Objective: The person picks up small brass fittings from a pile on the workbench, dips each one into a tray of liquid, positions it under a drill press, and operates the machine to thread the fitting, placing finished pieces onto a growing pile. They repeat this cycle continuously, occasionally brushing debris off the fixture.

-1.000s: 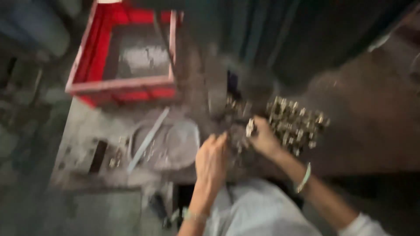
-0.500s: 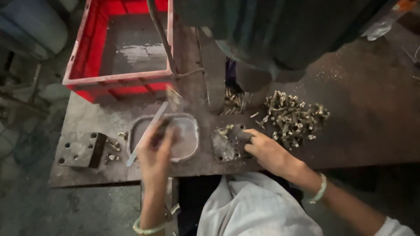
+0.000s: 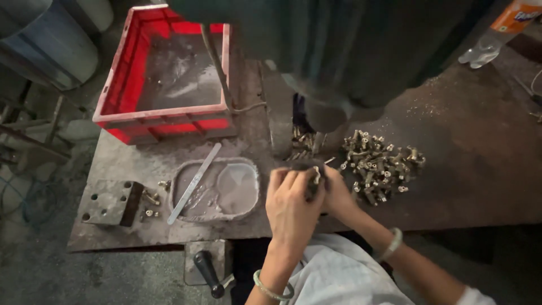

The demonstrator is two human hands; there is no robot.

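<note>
I see one small brass fitting (image 3: 317, 176) pinched between both hands, mostly hidden by fingers, just above the table's near edge. The heap of brass fittings (image 3: 379, 164) lies jumbled just to the right, dull gold, each piece at a different angle.

Desk (image 3: 480, 169): bare metal, dull, rough, grimy. Fittings (image 3: 381, 166) just right of the right hand (image 3: 339, 195): brass-coloured metal, faint shine. Crate (image 3: 164, 121) beyond the left hand (image 3: 291, 206): glossy red plastic, soiled floor. Tray (image 3: 217, 189) left of that hand: matt grey, coated in residue. Block (image 3: 110, 202) further left: dull drilled steel.
</note>
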